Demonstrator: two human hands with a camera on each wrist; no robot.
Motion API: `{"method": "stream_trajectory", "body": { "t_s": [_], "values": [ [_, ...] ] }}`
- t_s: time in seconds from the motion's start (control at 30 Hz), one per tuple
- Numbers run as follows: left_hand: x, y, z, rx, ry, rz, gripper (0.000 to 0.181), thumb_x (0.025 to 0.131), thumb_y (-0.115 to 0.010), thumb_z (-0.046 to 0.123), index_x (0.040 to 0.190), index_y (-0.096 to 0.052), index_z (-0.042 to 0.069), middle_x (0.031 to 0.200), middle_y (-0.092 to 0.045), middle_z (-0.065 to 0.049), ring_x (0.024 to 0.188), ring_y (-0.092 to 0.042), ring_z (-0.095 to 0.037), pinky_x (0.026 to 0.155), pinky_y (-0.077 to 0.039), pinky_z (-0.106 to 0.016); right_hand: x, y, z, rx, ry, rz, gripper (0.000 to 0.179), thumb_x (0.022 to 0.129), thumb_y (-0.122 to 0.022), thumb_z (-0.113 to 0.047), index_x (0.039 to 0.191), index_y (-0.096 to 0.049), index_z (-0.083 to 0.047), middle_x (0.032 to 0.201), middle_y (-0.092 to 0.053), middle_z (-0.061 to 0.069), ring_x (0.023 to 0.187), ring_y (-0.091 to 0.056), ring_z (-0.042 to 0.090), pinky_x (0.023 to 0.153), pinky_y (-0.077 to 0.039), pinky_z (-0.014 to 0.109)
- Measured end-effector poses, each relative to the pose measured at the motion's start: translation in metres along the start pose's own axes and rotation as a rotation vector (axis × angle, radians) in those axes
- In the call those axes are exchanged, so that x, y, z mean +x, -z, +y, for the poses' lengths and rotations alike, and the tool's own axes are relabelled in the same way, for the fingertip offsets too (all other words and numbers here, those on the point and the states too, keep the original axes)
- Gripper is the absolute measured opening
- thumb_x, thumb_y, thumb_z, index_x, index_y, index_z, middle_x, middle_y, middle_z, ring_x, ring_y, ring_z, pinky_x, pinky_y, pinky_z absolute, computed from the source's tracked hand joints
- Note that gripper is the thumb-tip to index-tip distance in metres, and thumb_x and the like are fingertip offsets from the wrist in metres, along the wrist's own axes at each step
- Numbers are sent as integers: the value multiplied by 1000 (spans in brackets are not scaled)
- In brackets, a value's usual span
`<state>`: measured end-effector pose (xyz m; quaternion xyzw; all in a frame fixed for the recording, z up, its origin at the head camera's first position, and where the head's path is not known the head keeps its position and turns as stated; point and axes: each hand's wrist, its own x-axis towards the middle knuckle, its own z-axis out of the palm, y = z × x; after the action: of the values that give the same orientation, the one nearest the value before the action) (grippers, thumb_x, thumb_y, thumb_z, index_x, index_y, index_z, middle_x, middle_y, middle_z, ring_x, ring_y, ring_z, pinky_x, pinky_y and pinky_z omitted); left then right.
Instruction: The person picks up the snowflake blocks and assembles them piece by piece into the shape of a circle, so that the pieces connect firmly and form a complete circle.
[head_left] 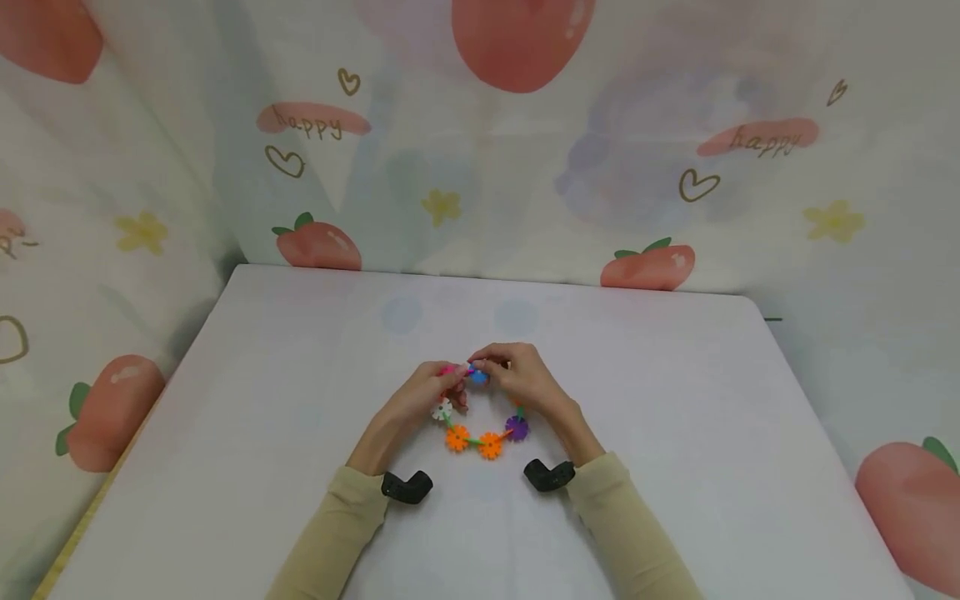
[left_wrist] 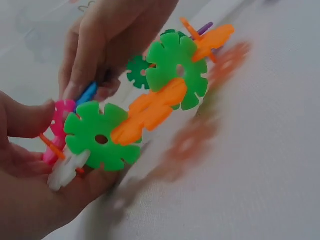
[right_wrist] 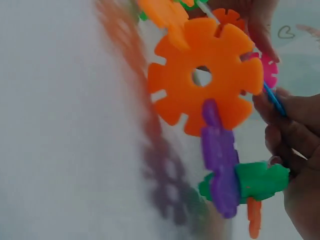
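Note:
Interlocking notched plastic discs form a ring-like chain between the two hands, its shadow falling beside it on the white tabletop. My left hand [head_left: 422,393] pinches a pink disc [left_wrist: 60,119] at the far side of the ring. Opposite it, my right hand [head_left: 531,382] pinches a blue disc [head_left: 478,377], edge against the pink one. From the left hand the chain runs through a white disc [head_left: 442,409], a green disc [left_wrist: 85,127] and an orange disc [head_left: 457,433]. Toward the right hand come a purple disc [right_wrist: 220,165] and a dark green disc [right_wrist: 262,179].
The white table [head_left: 660,400] spreads around the hands on every side. Behind and beside it hangs a fabric backdrop [head_left: 510,167] printed with fruit, hearts and flowers. A black wrist camera [head_left: 407,487] sits at the left cuff, another black camera [head_left: 549,476] at the right.

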<state>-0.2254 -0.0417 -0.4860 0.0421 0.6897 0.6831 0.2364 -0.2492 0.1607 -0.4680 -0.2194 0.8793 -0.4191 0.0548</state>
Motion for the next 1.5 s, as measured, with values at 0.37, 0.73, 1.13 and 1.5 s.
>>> {"method": "stream_trajectory", "body": {
  "t_s": [0.37,0.73,1.13,1.5],
  "values": [
    [1,2,-3,-165,31,148,37,108,-51,23,126,-54,-9,87,-62,-7,76,-68,-17,80,-61,-25,-17,56,13,-180,-237,-189,28,99,-68,-31,111,-77,-6,102,-75,5,91,-63,21,81,-55,36],
    [2,-5,-2,-124,32,171,36,108,-55,24,128,-58,-5,108,-69,-18,80,-71,-17,81,-62,-27,-14,46,21,-165,-122,-182,21,96,-72,-19,111,-78,-6,104,-77,8,92,-68,21,87,-58,41],
    [3,-10,-6,-70,-7,192,40,108,-56,26,132,-59,-5,111,-71,-19,79,-76,-19,84,-62,-31,-17,35,19,-47,-98,-120,21,96,-74,-16,115,-78,-7,110,-78,6,99,-71,20,95,-59,41],
    [2,-8,-7,-80,-28,190,36,108,-56,22,131,-63,-4,115,-71,-24,84,-77,-25,88,-61,-36,-12,35,17,-27,-57,-133,17,96,-72,-10,110,-80,-4,109,-79,9,97,-75,19,89,-61,37]
  ]
}}
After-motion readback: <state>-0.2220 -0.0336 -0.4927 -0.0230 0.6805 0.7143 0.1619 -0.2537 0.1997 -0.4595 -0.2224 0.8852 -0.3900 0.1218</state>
